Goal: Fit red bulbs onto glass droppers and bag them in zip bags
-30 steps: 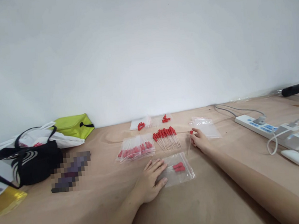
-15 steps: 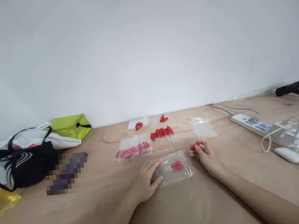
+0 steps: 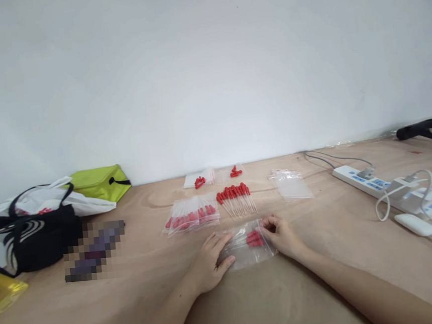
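A clear zip bag (image 3: 243,263) lies flat before me, with red-headed sticks (image 3: 254,239) inside, their heads toward the mouth on the right. My left hand (image 3: 209,263) rests over the bag's left end, fingers stretched out and thumb apart. At the mouth, my right hand (image 3: 283,237) is closed in a pinch, its thumb against the head of the uppermost stick. Just beyond lies a fanned row of loose red-headed sticks (image 3: 236,195). Left of that row sit overlapping filled bags (image 3: 192,214) with red heads showing through.
Flat clear bags (image 3: 291,184) lie at the right back. Small red pieces (image 3: 199,182) rest on bags near the wall. A power strip (image 3: 361,179) with cables is at right. A black bag (image 3: 43,237) and green bag (image 3: 99,185) stand at left.
My right hand has moved left to the bag's mouth, bringing the red-headed stick it held into the bag beside the others. My left hand has stayed in place.
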`<state>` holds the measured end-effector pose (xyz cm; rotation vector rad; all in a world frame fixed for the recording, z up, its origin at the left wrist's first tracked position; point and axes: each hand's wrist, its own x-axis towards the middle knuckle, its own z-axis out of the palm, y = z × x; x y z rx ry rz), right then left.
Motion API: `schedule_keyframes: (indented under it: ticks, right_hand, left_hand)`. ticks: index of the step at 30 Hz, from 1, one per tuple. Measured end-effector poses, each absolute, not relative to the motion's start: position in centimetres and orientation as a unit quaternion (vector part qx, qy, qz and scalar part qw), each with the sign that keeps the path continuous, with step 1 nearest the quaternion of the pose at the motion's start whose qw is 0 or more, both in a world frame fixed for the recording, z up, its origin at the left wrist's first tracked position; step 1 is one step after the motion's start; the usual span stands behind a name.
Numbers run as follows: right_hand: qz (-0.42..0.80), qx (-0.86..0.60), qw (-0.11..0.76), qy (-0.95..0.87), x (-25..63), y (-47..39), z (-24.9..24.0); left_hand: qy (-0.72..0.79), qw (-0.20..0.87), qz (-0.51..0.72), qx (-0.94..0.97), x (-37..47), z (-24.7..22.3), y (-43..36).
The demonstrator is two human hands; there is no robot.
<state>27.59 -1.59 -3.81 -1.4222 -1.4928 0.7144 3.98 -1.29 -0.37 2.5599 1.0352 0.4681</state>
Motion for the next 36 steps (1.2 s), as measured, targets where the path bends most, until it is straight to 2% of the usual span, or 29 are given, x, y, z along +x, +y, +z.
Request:
schedule_keyframes:
  ticks: [3, 8, 15, 22, 36]
  right_hand:
    - [0.292, -0.571, 0.456, -0.618, 27.5, -1.2, -4.1]
    - [0.262, -0.665, 0.469, -0.52, 28.5, 1.9, -3.9]
    - [0.237, -0.726, 0.399, -0.508, 27.8, 7.8, -2.7]
    - [0.247, -0.742, 0.358, -0.51, 28.7, 9.0, -3.0]
    - [0.189, -0.656, 0.543, -0.49, 29.4, 6.2, -4.7]
  left_hand:
    - [0.356, 0.167, 0.163, 0.905, 4.0, -0.3, -1.2]
    - [0.346, 0.158, 0.137, 0.915, 4.0, -0.1, -1.2]
    - [0.347, 0.158, 0.131, 0.915, 3.9, -0.1, -1.2]
    - [0.35, 0.159, 0.129, 0.914, 3.9, -0.3, -1.2]
    - [0.343, 0.166, 0.145, 0.913, 4.0, -0.4, -1.2]
